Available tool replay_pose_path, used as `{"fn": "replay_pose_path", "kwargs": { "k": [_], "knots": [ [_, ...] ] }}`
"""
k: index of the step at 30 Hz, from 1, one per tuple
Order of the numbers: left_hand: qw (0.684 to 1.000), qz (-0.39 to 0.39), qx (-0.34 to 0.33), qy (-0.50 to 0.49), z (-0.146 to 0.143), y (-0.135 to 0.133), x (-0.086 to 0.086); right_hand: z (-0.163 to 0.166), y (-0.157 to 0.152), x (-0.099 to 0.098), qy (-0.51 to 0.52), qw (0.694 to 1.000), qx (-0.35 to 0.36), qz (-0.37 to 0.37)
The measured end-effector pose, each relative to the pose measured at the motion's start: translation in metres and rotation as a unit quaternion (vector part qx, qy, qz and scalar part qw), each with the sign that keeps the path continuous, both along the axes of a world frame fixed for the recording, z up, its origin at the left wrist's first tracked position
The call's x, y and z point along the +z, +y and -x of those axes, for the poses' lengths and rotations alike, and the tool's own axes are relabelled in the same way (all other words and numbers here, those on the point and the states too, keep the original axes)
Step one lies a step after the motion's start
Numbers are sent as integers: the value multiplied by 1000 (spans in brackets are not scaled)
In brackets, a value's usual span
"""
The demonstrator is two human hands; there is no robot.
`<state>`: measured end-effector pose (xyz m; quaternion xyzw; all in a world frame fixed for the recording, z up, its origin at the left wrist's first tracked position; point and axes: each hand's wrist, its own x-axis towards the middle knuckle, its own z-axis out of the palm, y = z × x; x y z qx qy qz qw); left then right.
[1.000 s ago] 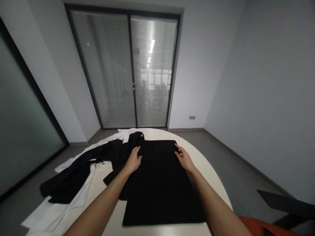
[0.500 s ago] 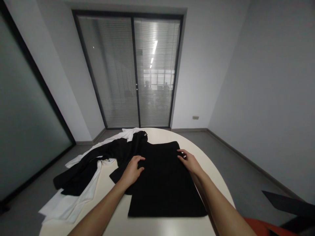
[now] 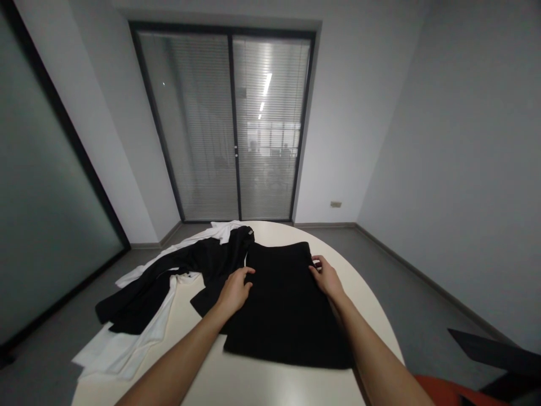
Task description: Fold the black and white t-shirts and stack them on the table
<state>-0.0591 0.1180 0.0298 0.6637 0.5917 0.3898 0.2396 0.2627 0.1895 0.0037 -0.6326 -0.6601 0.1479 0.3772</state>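
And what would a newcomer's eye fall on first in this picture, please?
Most likely the black garment laid out on the pale table, with the left hand and right hand at its sides. Next might come the loose black and white clothes to its left, then the glass panels with blinds beyond the table.

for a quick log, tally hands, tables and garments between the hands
Hands: 2, left hand and right hand
Tables: 1, the round table
Garments between them: 1, the black garment
Total: 4, leaving out the overlapping clothes at left
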Motion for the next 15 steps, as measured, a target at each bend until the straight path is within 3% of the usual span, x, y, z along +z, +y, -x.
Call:
{"fn": "replay_pose_path", "kwargs": {
  "k": [4,7,11,15],
  "knots": [
    [1000,-3,-3,-24,-12,28,3,-16,9,3,23,998,-49,-36],
    [999,7,-8,-43,-13,32,-1,-26,16,2,35,996,-68,-39],
    [998,21,-19,-50,-3,5,-5,-36,20,-1,15,996,-81,-14],
    [986,130,-89,-51,15,-38,2,-48,14,-2,-20,996,-80,33]
  ]
}}
